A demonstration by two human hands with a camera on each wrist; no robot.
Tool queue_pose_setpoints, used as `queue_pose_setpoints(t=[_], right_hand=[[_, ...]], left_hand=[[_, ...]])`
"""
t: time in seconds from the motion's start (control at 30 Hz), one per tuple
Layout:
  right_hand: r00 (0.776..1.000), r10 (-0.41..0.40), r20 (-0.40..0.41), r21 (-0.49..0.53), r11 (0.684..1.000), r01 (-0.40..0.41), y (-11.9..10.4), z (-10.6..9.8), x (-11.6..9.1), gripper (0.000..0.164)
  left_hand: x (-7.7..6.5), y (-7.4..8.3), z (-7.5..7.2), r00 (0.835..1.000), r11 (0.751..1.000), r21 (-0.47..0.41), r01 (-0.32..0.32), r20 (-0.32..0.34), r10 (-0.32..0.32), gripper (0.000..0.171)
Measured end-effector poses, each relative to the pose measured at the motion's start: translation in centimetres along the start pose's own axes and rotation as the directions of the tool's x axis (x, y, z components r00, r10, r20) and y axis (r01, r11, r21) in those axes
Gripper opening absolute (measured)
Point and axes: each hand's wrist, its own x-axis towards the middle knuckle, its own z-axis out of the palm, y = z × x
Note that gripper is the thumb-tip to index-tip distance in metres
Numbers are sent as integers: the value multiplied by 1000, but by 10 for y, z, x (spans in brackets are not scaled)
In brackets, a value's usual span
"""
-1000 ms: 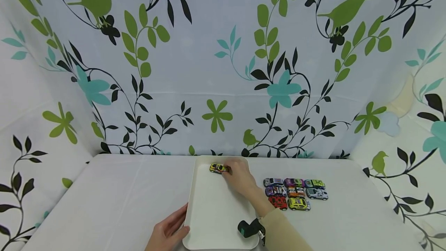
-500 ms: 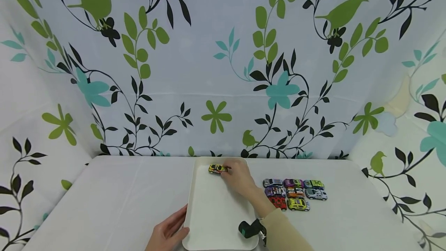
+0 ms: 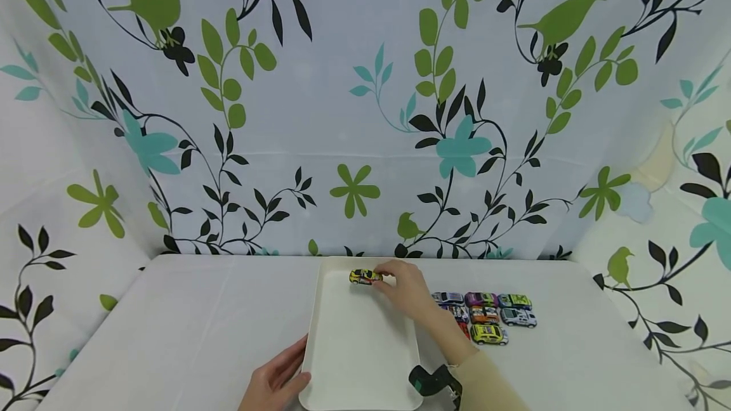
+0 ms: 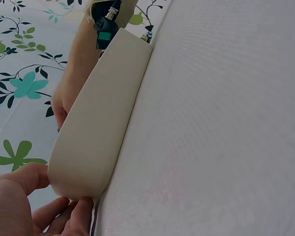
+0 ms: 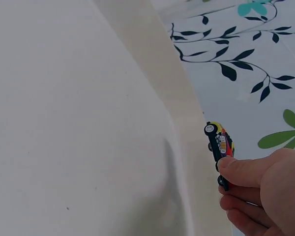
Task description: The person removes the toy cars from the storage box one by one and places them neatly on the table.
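A yellow, red and black toy car (image 3: 364,277) is pinched between thumb and fingers of my right hand (image 3: 407,290), over the far end of the white tray (image 3: 361,347). In the right wrist view the toy car (image 5: 219,147) is tilted, apart from the tray floor and beside the wall (image 5: 167,83). My left hand (image 3: 276,378) holds the tray's near left side. In the left wrist view its thumb (image 4: 32,178) lies at the rim, and fingertips (image 4: 81,209) touch low on the outer wall (image 4: 98,118).
Several toy cars stand in close rows right of the tray, among them a yellow one (image 3: 488,335) and a silver one (image 3: 518,317). My right forearm partly covers the nearest ones. A patterned cloth (image 3: 365,113) rises behind the white table (image 3: 217,322).
My right hand has raised the toy car and shifted it slightly right, its forearm swinging right over some of the parked cars. My left hand has stayed on the tray.
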Motion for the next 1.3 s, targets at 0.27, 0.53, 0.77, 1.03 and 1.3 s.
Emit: queue_pose_setpoints(t=[0.27, 0.53, 0.77, 1.03, 1.3], right_hand=[[999, 38, -2, -7, 999, -38, 2, -21, -18, 22], [996, 74, -46, -18, 997, -75, 8, -30, -33, 24], [994, 89, -63, -52, 994, -92, 19, -37, -48, 25], [993, 60, -97, -84, 994, -69, 30, -47, -67, 28], [991, 48, -128, -145, 987, -66, 38, -63, -85, 30]], left_hand=[[-1, 1, -2, 1000, 1000, -5, 20, 2, -20, 69], [-2, 2, -4, 1000, 1000, -4, 17, 0, -17, 70], [-2, 2, -4, 1000, 1000, 16, -3, -3, 3, 68], [-1, 3, -4, 1000, 999, 34, -13, 0, 13, 67], [-2, 3, -1, 1000, 999, 38, -16, 1, 16, 67]])
